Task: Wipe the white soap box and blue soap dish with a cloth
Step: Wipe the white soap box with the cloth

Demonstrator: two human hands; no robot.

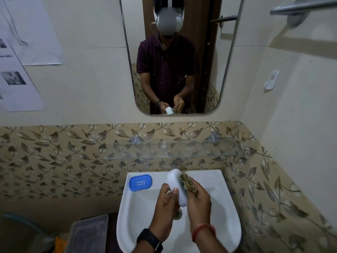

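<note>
left hand (166, 201) grips the white soap box (176, 185) over the sink (226, 212), thumb curled across the near face, fingers wrapped behind. box held tilted, its far end reaching over the back ledge of the sink. right hand (197, 199) holds a bunched tan cloth (188, 184), fingers curled round it, cloth pressed against the right side of the box. blue soap dish (140, 182) sits on the far left corner of the sink ledge, apart from both hands. drain (177, 214) partly hidden between the wrists. black watch (149, 239) on left wrist, red thread band (203, 230) on right. glass shelf (173, 149) on the leaf-patterned tiles above the sink. mirror (175, 55) higher up shows a person's reflection. clear lidded bin (87, 232) near left, below the sink.
</note>
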